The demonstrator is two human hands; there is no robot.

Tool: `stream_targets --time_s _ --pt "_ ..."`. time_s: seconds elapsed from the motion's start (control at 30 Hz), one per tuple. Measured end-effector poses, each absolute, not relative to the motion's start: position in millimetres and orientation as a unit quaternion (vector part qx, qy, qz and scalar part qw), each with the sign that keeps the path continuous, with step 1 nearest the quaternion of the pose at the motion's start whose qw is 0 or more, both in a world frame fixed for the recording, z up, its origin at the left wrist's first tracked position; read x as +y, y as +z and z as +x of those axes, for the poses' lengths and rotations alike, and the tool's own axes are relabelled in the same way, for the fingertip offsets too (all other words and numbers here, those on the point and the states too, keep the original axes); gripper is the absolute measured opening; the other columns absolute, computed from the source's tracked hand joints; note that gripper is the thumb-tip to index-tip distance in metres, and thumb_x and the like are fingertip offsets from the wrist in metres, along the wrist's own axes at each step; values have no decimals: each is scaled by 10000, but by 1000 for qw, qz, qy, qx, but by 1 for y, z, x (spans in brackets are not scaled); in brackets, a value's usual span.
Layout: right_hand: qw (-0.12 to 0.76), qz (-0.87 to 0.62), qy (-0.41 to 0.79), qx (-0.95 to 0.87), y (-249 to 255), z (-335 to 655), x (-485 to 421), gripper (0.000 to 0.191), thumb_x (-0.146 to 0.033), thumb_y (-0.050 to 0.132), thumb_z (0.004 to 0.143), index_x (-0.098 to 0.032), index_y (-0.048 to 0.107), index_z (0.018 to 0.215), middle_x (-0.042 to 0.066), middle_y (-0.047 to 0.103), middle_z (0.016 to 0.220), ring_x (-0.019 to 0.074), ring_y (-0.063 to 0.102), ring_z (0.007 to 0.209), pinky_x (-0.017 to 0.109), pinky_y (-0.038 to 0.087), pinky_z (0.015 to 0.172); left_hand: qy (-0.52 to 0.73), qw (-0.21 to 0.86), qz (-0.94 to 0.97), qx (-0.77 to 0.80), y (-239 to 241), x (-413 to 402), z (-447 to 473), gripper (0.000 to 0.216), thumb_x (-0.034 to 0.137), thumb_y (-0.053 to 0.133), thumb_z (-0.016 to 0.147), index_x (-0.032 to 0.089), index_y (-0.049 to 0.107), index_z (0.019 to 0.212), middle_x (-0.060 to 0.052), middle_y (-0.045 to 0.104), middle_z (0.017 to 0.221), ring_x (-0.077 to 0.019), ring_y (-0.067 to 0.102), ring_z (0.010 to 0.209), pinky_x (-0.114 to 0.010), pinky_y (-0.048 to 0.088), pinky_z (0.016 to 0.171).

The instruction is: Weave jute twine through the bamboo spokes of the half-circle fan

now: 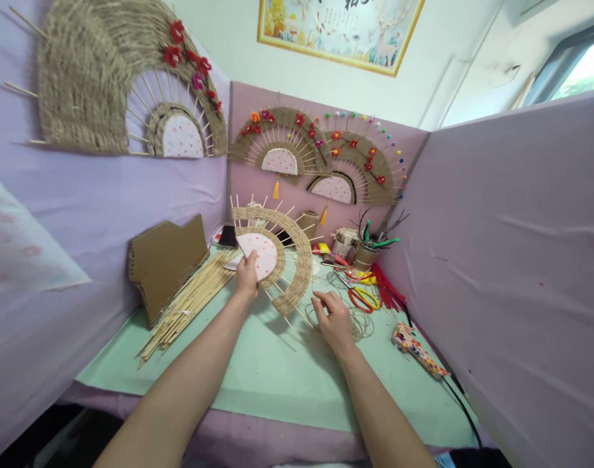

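Observation:
My left hand (pixel 247 276) is closed on a half-round fan (pixel 299 244) of thin sticks woven with jute twine, gripping it at its pink-spotted white centre (pixel 265 255). The fan is tilted above the table, and its bare stick ends poke out past the outer woven band. Just right of the band's lower end, my right hand (pixel 333 318) has its thumb and forefinger pinched on what looks like a thin strand of twine. Loose loops of twine (pixel 362 324) lie on the table beneath and beside that hand.
A bundle of sticks (pixel 194 296) and folded cardboard (pixel 167 260) lie left. Scissors (pixel 365 299), red strips (pixel 388 289) and a tin of tools (pixel 366 255) stand right, with a patterned corded glue gun (pixel 416 348) nearer. Finished fans (pixel 297 123) hang behind; lilac-covered partitions (pixel 511 260) enclose the table.

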State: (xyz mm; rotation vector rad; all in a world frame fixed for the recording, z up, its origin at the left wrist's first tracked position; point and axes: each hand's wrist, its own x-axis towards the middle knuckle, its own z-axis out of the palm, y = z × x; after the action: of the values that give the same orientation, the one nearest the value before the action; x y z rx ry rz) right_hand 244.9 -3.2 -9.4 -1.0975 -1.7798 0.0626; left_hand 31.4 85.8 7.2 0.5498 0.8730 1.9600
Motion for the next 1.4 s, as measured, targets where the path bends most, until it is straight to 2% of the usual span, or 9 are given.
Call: stream_targets --time_s 0.17,0.4,0.77,0.93,1.03,1.13,1.27,1.4 --pt "514 -444 25 -733 -10 245 -2 253 -372 527 851 -194 643 989 51 576 777 173 547 716 300 444 663 772 513 194 321 12 77 37 233 258 649 748 140 632 948 -96 697 963 -177 670 793 -313 531 752" --pt "545 -429 37 -719 -5 247 -4 208 -314 495 869 -186 658 847 49 578 724 172 540 697 302 432 649 674 647 245 259 12 67 48 386 142 700 681 156 605 1055 -91 696 988 -177 672 774 -319 548 735" --pt "559 -434 59 -704 -4 250 -5 239 -321 541 832 -173 646 987 21 548 705 140 481 605 277 405 582 691 635 219 266 9 69 49 372 124 668 713 176 596 1075 -60 696 993 -146 671 748 -253 549 680" --pt "539 -440 70 -715 -3 248 -7 180 -289 515 814 -188 643 891 -1 506 662 140 455 609 266 390 577 678 645 213 282 7 63 61 378 118 665 718 188 587 1082 -52 702 949 -141 673 706 -245 546 641" --pt "542 -447 76 -707 -5 248 -7 144 -286 507 807 -192 614 786 5 519 677 144 459 616 264 395 576 613 700 252 266 7 52 68 386 144 679 716 166 578 1088 -89 698 954 -193 685 740 -314 558 671" --pt "550 -440 88 -704 -6 249 -6 142 -293 507 813 -188 603 805 19 552 725 153 486 643 274 417 599 527 765 293 224 8 41 73 366 159 680 716 133 584 1068 -137 682 1008 -265 679 852 -369 559 713" --pt "545 -428 91 -715 -5 251 -5 153 -285 503 828 -188 618 848 38 580 771 176 524 720 302 443 669 528 763 291 235 9 40 72 298 90 652 702 114 604 995 -134 686 993 -262 680 863 -283 563 622" --pt "558 -428 94 -704 -5 250 -5 198 -295 498 847 -186 634 940 45 592 769 166 531 683 294 442 635 573 724 283 260 11 50 59 258 88 637 703 128 604 956 -112 689 961 -245 688 829 -254 554 557"
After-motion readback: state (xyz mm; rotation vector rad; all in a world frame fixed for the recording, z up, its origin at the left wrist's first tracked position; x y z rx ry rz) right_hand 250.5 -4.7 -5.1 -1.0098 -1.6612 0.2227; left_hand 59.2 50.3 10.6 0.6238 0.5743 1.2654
